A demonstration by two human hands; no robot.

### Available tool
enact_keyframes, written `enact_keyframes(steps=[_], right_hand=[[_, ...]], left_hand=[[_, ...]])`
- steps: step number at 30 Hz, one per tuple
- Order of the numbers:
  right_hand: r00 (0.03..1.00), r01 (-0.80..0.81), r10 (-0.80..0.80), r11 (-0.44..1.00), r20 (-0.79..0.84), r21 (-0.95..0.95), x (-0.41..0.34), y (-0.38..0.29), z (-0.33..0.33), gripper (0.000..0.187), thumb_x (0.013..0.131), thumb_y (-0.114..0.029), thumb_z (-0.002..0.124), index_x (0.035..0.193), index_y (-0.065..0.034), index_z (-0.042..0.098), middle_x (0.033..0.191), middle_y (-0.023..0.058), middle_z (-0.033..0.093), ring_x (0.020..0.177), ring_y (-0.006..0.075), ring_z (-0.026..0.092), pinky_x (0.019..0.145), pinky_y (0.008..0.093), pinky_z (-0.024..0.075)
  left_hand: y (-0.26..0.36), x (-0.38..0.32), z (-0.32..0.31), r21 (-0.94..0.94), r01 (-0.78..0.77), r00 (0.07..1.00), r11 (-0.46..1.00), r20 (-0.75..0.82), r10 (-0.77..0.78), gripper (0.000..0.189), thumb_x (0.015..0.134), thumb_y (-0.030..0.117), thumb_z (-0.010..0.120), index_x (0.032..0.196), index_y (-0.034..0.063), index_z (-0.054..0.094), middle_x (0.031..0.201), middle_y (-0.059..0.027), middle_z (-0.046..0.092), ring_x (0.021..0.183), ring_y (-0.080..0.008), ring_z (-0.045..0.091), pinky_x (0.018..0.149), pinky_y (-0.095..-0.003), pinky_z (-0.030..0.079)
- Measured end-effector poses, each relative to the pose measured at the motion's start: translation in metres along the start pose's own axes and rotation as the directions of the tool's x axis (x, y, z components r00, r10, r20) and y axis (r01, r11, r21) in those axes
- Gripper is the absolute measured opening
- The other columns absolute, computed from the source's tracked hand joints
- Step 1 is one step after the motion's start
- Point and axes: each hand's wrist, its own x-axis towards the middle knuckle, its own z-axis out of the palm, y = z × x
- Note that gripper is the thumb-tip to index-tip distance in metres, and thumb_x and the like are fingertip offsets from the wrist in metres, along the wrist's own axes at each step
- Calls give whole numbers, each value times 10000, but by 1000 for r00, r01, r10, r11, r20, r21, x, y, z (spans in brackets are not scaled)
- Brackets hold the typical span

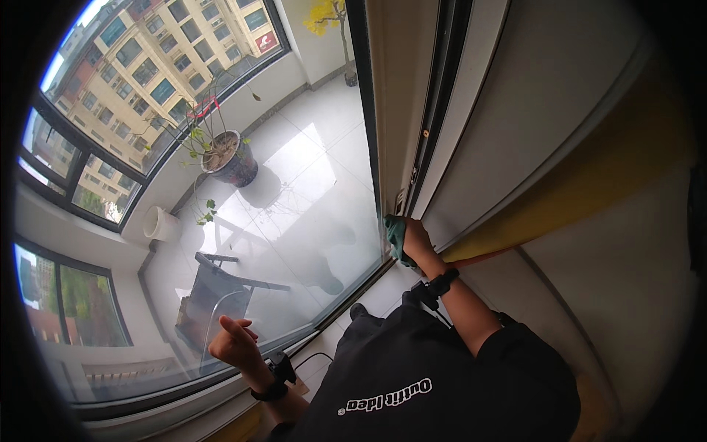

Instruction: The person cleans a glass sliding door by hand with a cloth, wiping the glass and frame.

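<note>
My right hand (418, 242) is closed around a green cloth (396, 237), which lies against the lower edge of the sliding door's frame (371, 138). In front of me is the large glass pane (298, 259), hazy in its lower part. My left hand (235, 343) is raised before the glass at the lower left, fingers partly curled and one or two pointing to the right. No object shows in it, though its palm side is partly hidden. A black band with a small device sits on each wrist.
Beyond the glass are a potted plant (232, 163), a white bucket (161, 224), a dark folding chair (212, 298) and a small yellow-leaved tree (345, 41). A yellow curtain (574, 182) hangs at the right. The dark door track (353, 295) runs before my feet.
</note>
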Motion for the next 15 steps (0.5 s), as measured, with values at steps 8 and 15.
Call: enact_keyframes(steps=[8,15], right_hand=[[933,321,-318,947,170,13,-48,-66,-50,298,797,39,534,1079,-9,617,1012,185,615,962,346,597,851,367,467],[833,537,-544,838,97,91,-99,-162,-85,448,731,22,651,1163,-66,568,1105,168,515,1021,345,557,853,389,468]], left_hand=[[53,-21,43,-187,-180,795,966,550,255,288,880,251,605,652,77,636,594,-58,606,520,-231,597,454,-317,436],[95,-66,93,-504,-256,777,825,400,486,530,723,185,731,1189,55,514,977,-142,616,855,-323,627,697,-362,515]])
